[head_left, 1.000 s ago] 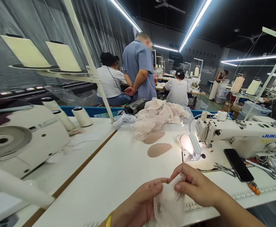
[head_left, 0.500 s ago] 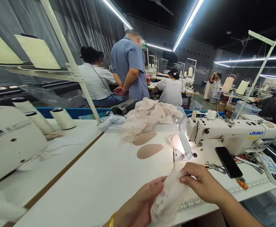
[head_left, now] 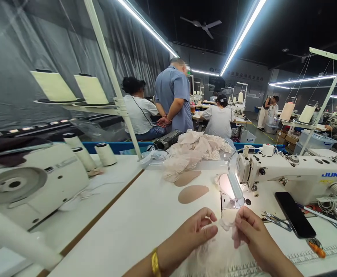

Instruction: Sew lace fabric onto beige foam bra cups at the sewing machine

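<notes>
A sheer, pale lace fabric piece [head_left: 219, 250] hangs over the front edge of the sewing table. My right hand [head_left: 253, 234] pinches its gathered top between thumb and fingertips. Left of it, my left hand [head_left: 199, 229] has its fingers bent, with a gap between thumb and fingertips, close beside the fabric. Beyond my hands, the white sewing machine [head_left: 295, 167] has its lamp [head_left: 234, 184] lit over the needle area. A pale round piece of cloth [head_left: 224, 182] lies by the needle. Two beige oval pads [head_left: 193, 194] rest on the table to the left.
Heaped pale lace garments [head_left: 197, 146] lie at the table's back. A black phone [head_left: 295, 213], thread snips [head_left: 276, 221] and an orange-handled item [head_left: 317, 248] lie on the right. Another machine [head_left: 61, 177] and thread cones [head_left: 106, 154] stand left. Several people work beyond.
My left hand has come off the fabric and its fingers have parted from it. The right hand still pinches the fabric, now slightly farther right. The view has shifted left and up.
</notes>
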`<state>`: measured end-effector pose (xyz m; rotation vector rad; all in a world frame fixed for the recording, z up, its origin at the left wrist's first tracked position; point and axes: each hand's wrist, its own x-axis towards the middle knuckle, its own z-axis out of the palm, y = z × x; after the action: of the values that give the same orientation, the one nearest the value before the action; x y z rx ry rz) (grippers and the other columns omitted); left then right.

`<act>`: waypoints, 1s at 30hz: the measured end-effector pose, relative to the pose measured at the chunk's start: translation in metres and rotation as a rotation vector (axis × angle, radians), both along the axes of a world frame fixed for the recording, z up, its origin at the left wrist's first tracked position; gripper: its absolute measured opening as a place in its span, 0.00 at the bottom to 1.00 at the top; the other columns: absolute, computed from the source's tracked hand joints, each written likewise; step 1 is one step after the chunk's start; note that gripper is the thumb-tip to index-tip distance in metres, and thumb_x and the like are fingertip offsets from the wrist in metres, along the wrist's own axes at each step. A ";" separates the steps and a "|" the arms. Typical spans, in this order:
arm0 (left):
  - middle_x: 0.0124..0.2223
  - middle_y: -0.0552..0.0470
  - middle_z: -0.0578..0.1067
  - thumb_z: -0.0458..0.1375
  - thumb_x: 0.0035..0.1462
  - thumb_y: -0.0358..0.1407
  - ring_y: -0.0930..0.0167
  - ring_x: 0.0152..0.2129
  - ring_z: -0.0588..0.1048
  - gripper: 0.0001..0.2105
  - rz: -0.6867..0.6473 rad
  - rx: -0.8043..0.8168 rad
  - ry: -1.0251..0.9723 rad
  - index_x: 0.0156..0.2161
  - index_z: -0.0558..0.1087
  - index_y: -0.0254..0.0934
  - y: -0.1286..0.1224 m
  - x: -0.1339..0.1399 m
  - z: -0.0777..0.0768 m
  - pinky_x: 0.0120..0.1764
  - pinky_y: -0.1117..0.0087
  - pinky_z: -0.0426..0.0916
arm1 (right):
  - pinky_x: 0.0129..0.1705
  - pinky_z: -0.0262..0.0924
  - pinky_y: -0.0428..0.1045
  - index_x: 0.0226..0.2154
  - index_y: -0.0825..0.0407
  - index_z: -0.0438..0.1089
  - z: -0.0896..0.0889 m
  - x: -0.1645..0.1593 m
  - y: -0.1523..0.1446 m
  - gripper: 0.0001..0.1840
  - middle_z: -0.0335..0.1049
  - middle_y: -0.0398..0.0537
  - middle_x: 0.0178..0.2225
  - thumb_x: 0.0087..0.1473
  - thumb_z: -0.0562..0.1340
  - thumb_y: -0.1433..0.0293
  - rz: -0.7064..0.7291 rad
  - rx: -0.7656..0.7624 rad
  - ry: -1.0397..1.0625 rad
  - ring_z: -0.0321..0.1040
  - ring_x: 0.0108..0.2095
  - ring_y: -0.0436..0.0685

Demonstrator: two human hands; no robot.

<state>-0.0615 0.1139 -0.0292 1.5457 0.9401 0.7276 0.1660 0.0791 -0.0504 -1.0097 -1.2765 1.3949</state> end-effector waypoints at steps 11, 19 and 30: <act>0.54 0.45 0.78 0.63 0.69 0.40 0.61 0.50 0.78 0.12 0.341 0.535 0.831 0.52 0.76 0.36 0.150 -0.050 0.028 0.54 0.51 0.74 | 0.32 0.62 0.48 0.31 0.48 0.61 -0.019 -0.004 0.022 0.31 0.71 0.42 0.27 0.59 0.63 0.38 0.052 0.007 -0.080 0.69 0.27 0.54; 0.40 0.43 0.83 0.58 0.67 0.48 0.58 0.42 0.80 0.15 0.198 0.595 0.712 0.40 0.82 0.41 0.125 -0.035 0.055 0.44 0.64 0.72 | 0.32 0.62 0.49 0.33 0.48 0.65 -0.010 -0.002 0.022 0.28 0.70 0.41 0.27 0.58 0.64 0.40 -0.023 -0.002 -0.121 0.65 0.26 0.53; 0.31 0.49 0.82 0.54 0.66 0.42 0.62 0.30 0.76 0.16 -0.317 0.588 0.576 0.31 0.81 0.42 0.042 0.010 0.064 0.36 0.66 0.63 | 0.38 0.65 0.50 0.37 0.50 0.68 0.006 -0.004 0.014 0.33 0.70 0.42 0.28 0.53 0.67 0.37 -0.039 -0.033 -0.049 0.72 0.31 0.55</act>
<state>-0.0516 0.1560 0.0347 2.4428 0.8917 0.3352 0.1621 0.0927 -0.0446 -1.0915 -1.2661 1.3732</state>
